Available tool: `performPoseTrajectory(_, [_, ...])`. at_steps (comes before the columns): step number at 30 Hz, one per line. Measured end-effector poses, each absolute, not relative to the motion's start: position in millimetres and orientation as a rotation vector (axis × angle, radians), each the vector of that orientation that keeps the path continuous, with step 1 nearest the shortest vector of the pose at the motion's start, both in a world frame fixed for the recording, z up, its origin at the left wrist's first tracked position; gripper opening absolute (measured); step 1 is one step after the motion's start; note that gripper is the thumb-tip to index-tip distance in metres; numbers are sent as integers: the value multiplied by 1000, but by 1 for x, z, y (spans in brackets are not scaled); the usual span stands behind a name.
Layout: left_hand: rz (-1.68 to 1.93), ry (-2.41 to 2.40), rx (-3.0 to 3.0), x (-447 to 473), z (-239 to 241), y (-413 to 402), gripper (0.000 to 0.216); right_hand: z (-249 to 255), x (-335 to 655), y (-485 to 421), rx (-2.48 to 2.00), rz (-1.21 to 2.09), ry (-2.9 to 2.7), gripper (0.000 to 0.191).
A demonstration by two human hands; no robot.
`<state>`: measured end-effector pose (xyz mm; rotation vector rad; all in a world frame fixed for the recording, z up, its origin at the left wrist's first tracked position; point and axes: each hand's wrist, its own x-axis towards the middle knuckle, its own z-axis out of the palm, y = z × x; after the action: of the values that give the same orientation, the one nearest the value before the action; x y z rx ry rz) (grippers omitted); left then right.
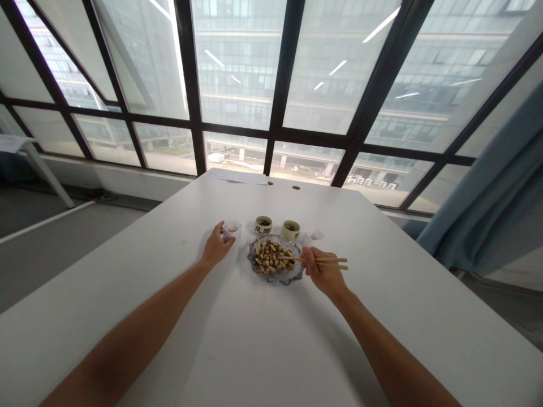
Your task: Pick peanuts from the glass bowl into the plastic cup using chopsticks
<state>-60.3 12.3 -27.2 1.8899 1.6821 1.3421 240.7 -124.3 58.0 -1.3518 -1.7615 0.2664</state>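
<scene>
1. The right hand (322, 274) is closed around a pair of chopsticks (335, 262). Its fingers curl tight on them near the middle.
2. The chopsticks lie almost flat and point to the left. Their tips are over the nuts (271, 257). I cannot tell if the tips have hold of a nut.
3. The nuts fill a glass plate (275, 281) with a wavy edge. The plate sits in the middle of the white table (254, 339), just left of the right hand.
4. The left hand (216, 247) is to the left of the plate. Its thumb and fingers are bent in and pinch the side of a small paper cup (232, 228). This cup stands on the table and has something light brown in it.
5. 2 round cups (263, 225) stand side by side just behind the plate. Both have dark marks on their sides.
6. 1 more white cup (314, 234) stands to the right of the round cups, just behind the right hand. No hand touches it.
7. Near the far edge of the table lie a sheet of paper (237, 176) and a small dark round thing (296, 187).
8. Behind the table is a big window (237, 68) with black bars. A blue curtain (500, 192) hangs on the right.
</scene>
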Motion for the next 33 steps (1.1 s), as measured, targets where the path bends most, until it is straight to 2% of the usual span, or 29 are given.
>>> performPoseTrajectory(6, [1336, 1683, 1884, -60, -27, 12, 69, 53, 242, -123, -1330, 354, -1688, 54])
performPoseTrajectory(13, [1362, 1665, 1884, -62, -30, 14, 70, 41, 253, -105, -1198, 632, -1026, 61])
performPoseTrajectory(22, [1357, 1654, 1879, -61, -30, 14, 70, 24, 269, -89, -1171, 874, -637, 54])
performPoseTrajectory(33, [1411, 1539, 1908, -60, -25, 11, 69, 22, 270, -86, -1145, 826, -559, 52])
